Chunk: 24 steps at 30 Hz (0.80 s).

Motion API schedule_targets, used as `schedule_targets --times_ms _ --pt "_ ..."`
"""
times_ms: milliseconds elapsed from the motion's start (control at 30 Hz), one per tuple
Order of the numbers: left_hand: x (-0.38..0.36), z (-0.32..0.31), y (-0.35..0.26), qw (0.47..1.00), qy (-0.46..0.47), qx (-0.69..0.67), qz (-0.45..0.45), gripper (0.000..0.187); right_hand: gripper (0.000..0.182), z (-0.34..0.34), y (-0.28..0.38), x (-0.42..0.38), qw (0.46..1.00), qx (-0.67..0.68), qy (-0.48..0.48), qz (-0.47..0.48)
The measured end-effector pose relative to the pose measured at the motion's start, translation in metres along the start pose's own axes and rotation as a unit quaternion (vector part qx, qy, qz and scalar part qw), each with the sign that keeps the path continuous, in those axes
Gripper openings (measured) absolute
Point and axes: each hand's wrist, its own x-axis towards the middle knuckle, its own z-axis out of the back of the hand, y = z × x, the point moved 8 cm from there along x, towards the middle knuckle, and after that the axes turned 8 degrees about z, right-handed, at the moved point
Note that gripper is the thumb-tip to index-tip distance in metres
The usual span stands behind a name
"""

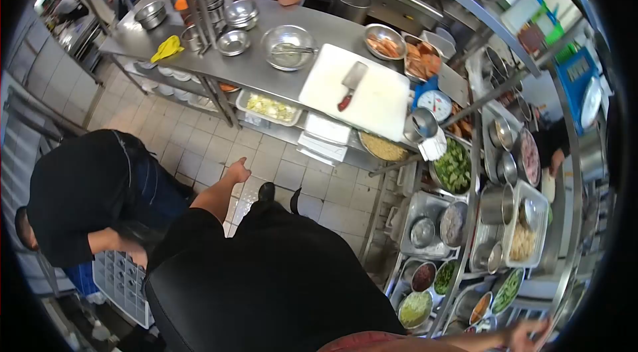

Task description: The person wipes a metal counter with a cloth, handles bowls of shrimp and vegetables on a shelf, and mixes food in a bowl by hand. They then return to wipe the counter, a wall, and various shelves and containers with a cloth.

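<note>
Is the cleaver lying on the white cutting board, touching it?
Touching. The head view shows the cleaver lying flat on the white cutting board, blade and red handle both on its surface, no hand near.

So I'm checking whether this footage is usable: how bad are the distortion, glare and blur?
Head view: strong fisheye, black corners, steel counter edges bowed. Glare on counter and white cutting board, cleaver still sharp. Right hand at the rim is smeared; left hand fairly clear.

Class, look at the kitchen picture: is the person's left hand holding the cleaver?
No. The cleaver lies alone on the white cutting board, while the left hand hangs empty over the tiled floor.
</note>
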Motion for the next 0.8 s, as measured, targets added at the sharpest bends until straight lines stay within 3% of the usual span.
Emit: schedule_targets --times_ms 100,133,167,200,233,300,367,433,500,633,800 --pt "0.000 0.008 0.053 0.998 -0.006 -0.047 0.051 0.079 0.029 -0.112 0.100 -0.059 0.963 0.245 0.071 0.084" --pt "0.001 0.014 0.071 0.995 -0.029 -0.071 0.070 0.077 0.036 -0.149 0.156 -0.072 0.959 0.242 0.143 0.044" --pt "0.002 0.021 0.088 0.990 -0.053 -0.095 0.090 0.075 0.033 -0.187 0.202 -0.097 0.923 0.330 0.188 -0.059" --pt "0.003 0.027 0.104 0.984 -0.076 -0.120 0.111 0.073 0.041 -0.215 0.259 -0.121 0.832 0.472 0.255 -0.144" --pt "0.006 0.032 0.116 0.980 -0.091 -0.133 0.118 0.072 0.047 -0.221 0.331 -0.123 0.821 0.488 0.290 -0.053" --pt "0.012 0.044 0.143 0.971 -0.121 -0.159 0.133 0.071 0.045 -0.229 0.446 -0.154 0.699 0.605 0.372 -0.079" --pt "0.015 0.057 0.161 0.964 -0.116 -0.180 0.158 0.069 0.044 -0.208 0.554 -0.144 0.640 0.659 0.394 0.023" --pt "0.022 0.073 0.183 0.961 -0.099 -0.186 0.177 0.067 0.039 -0.201 0.632 -0.144 0.569 0.715 0.406 -0.007" --pt "0.043 0.079 0.208 0.962 -0.068 -0.186 0.186 0.066 0.039 -0.197 0.692 -0.131 0.545 0.739 0.395 0.004" --pt "0.094 0.131 0.253 0.937 -0.151 -0.241 0.202 0.067 0.039 -0.209 0.785 -0.107 0.519 0.756 0.397 0.046" --pt "0.132 0.282 0.249 0.897 -0.273 -0.303 0.168 0.074 0.037 -0.227 0.869 -0.091 0.498 0.781 0.376 0.030"
